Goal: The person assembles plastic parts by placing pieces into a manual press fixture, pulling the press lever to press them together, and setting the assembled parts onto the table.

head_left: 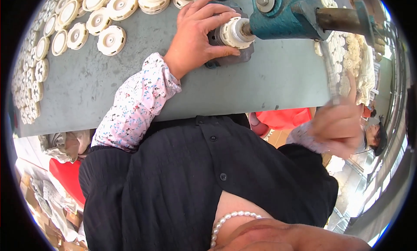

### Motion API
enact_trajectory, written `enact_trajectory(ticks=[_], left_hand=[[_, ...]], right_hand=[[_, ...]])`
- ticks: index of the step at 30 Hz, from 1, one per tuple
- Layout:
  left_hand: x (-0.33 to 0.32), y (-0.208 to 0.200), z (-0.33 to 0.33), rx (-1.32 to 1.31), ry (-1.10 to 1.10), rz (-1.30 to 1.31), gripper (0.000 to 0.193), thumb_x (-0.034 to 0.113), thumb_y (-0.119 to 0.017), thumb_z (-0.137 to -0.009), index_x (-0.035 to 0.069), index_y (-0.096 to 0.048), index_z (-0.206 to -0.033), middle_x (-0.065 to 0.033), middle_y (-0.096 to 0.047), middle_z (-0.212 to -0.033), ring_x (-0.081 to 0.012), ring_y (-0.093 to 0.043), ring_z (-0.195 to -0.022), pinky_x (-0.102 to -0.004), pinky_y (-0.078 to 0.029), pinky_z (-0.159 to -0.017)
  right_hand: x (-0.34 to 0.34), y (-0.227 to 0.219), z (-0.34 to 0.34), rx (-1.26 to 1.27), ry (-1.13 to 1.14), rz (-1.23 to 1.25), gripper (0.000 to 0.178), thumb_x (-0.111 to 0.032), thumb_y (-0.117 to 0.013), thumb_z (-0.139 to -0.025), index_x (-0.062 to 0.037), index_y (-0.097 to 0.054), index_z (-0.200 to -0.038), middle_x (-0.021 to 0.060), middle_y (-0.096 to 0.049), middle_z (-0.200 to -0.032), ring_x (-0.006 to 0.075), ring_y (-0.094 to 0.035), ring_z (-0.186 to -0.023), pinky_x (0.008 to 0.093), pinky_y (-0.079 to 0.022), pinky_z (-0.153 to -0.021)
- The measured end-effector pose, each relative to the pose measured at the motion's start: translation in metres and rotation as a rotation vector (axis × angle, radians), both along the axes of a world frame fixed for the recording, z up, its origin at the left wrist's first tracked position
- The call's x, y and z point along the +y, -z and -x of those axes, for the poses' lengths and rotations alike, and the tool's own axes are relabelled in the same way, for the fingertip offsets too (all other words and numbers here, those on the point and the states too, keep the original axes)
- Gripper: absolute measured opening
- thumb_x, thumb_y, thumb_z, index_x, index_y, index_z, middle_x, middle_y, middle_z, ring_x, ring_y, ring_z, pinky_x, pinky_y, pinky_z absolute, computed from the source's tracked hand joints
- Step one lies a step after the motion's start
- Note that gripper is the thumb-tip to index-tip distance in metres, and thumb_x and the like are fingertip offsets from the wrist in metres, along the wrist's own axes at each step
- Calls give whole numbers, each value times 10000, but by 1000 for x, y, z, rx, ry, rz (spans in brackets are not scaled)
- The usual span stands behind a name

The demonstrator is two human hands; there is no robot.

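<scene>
My left hand (200, 31) reaches to the top middle of the table, its thumb and fingers curved round a cream round plastic part (230, 33). That part sits on a dark metal fixture (246, 55), below the teal press (282, 16). A shaft from the press meets the part's white centre. My right hand (338, 127) is off the table's right end, smeared by motion. Whether anything is in its fingers cannot be made out.
Many cream round parts (111, 40) lie across the grey table (208, 94) at the upper left. More pale parts (341, 51) are heaped at the far right. The press's metal bar (343, 20) juts rightward. Another person (374, 136) is at the right edge.
</scene>
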State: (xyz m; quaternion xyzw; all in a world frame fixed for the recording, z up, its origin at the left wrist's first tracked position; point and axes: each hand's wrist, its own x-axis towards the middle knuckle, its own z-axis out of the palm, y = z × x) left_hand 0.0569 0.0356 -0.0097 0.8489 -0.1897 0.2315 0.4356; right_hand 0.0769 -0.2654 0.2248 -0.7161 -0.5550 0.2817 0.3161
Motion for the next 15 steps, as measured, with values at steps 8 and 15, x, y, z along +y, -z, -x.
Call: enact_trajectory(ticks=[8, 15], left_hand=[[-7, -6, -2, -19, -65, 84, 768, 378, -978, -614, 76, -725, -1274, -86, -656, -1386, -373, -459, -1460, -512, -347, -1192], [-1, -25, -18, 0, 89, 104, 633, 274, -964, -584, 93, -776, -1161, -34, -721, -1210, -340, -504, -1414, -494, -348, -1183]], right_hand=[[42, 189, 40, -564, 521, -142, 367, -162, -850, -767, -59, -514, -662, 66, -511, -731, 301, -535, -619, 408, -450, -552], [-10, 45, 3, 683, 213, -820, 318, -286, -729, -902, -24, -598, -1027, 68, -578, -687, 258, -617, -612, 385, -482, -508]])
